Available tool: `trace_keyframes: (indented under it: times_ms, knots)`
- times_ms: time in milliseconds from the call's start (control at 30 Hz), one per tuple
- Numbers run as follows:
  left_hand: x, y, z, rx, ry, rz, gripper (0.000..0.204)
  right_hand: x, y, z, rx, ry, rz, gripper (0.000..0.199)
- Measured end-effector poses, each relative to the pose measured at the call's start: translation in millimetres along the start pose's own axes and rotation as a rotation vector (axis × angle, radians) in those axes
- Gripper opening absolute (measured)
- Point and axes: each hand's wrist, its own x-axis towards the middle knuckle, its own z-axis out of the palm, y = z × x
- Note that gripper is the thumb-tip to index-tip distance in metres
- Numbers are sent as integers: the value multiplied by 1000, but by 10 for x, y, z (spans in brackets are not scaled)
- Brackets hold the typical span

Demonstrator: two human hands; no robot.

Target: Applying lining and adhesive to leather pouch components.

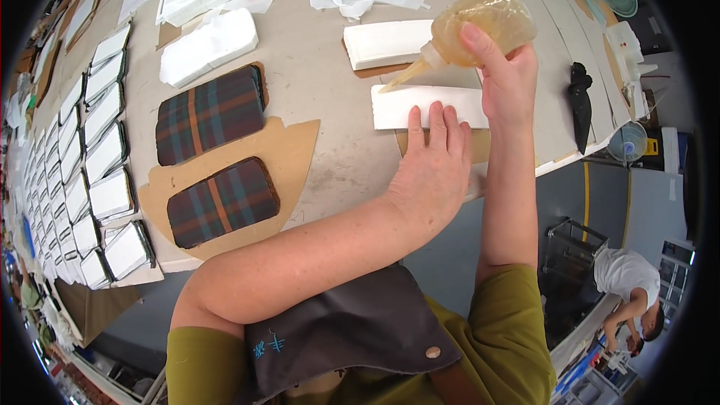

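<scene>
My right hand point(511, 84) is closed around a squeeze bottle point(491, 15) of amber glue, tipped so that its thin nozzle points down to the left. The nozzle's tip is at the upper left edge of a white rectangular piece point(390, 114). On that piece's near edge rest the stretched fingers of my left hand point(431, 169), with nothing gripped. My right forearm and wrist hide the piece's right end. Just beyond lies a stack of white pieces point(386, 43) on brown board. Whether glue is coming out cannot be seen.
Two stacks of dark plaid pieces point(210, 116) point(223, 201) lie to the left, the nearer on brown cardboard point(300, 150). White stacks point(210, 46) stand behind them. Many dark-edged white pieces point(105, 116) fill the far left. A black wrapped object point(579, 105) lies right; a person point(628, 277) bends beyond.
</scene>
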Motion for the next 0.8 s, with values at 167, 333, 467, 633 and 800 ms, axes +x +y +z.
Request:
trace_keyframes:
  times_ms: [167, 333, 467, 633, 800]
  knots:
    - [-8, -30, -13, 7, -54, 2, 67, -210, -45, 42, -33, -113, 67, 47]
    - [-28, -29, 21, -22, -21, 8, 67, -171, -143, 22, 255, 62, 10, 47]
    - [-44, -57, 26, -84, 12, 12, 67, -134, -164, 110, -108, 45, -257, 47]
    - [-53, -65, 26, -101, -7, 7, 66, -149, -160, 197, -103, 116, -269, 38]
    - [-95, -106, 76, -203, 8, -2, 67, -145, -281, -61, -181, 102, -286, 34]
